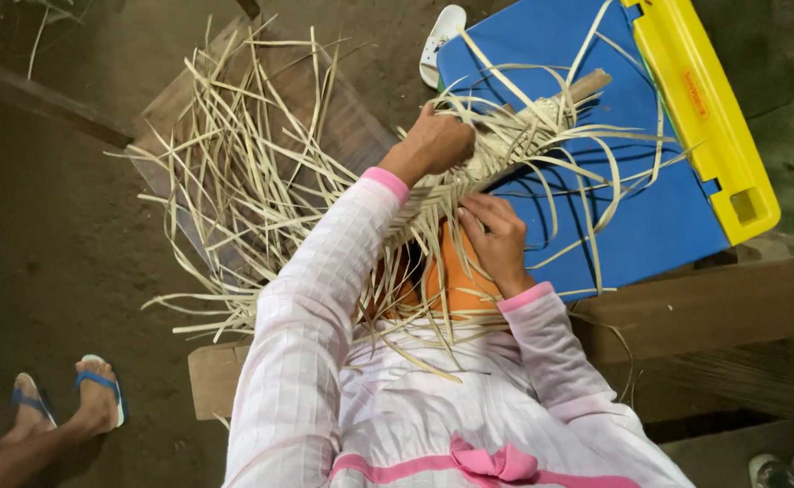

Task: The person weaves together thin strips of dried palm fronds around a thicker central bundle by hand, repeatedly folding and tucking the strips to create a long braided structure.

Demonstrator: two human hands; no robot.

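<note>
A partly woven band of pale dried leaf strips [496, 149] runs along a wooden stick [587, 86], across my lap and over a blue board [650, 208]. My left hand [437, 140] grips the strips on the upper side of the weave. My right hand [496, 237] presses its fingers on the lower edge of the woven part. Loose strip ends [234, 181] fan out to the left over a wooden plank [342, 117]. An orange cloth [455, 280] shows under the strips on my lap.
A yellow plastic piece [704, 99] lies along the blue board's right edge. A white sandal [440, 36] sits on the dirt floor at top. Another person's feet in blue sandals [71, 398] are at lower left. A wooden bench edge [704, 307] is at right.
</note>
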